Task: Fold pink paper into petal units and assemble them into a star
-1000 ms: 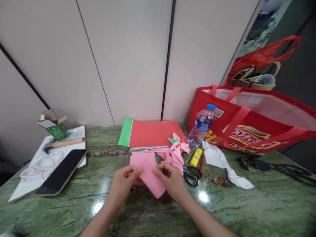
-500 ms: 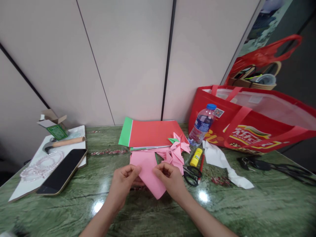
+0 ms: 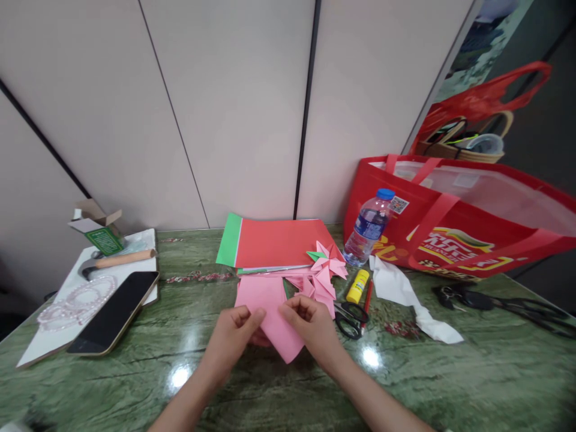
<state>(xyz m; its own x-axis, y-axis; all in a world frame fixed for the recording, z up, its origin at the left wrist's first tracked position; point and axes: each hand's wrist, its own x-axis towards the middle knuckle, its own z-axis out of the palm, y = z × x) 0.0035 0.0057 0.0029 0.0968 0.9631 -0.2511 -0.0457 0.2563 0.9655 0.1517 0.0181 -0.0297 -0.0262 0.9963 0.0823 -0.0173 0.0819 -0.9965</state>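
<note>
Between my hands is a sheet of pink paper (image 3: 284, 339), tilted so one corner points down toward me. My left hand (image 3: 238, 333) grips its left edge, thumb on top and the other fingers curled, partly hidden. On the right edge, my right hand (image 3: 310, 324) pinches the paper between thumb and fingers. Just beyond lies a stack of pink paper (image 3: 258, 291). Folded pink paper pieces (image 3: 319, 287) sit to its right, one with a green part. Black-handled scissors (image 3: 351, 319) lie close to my right hand.
Red and green sheets (image 3: 281, 243) lie against the wall. Right of the scissors are a yellow glue stick (image 3: 357, 287), a red pencil (image 3: 368, 300), a water bottle (image 3: 368, 231), white tissue (image 3: 398, 285) and a red bag (image 3: 450, 222). A phone (image 3: 114, 315) and a sickle (image 3: 123, 260) are left.
My left hand has shifted slightly right along the pink paper, its thumb closer to my right hand. My right hand stays nearly where it was.
</note>
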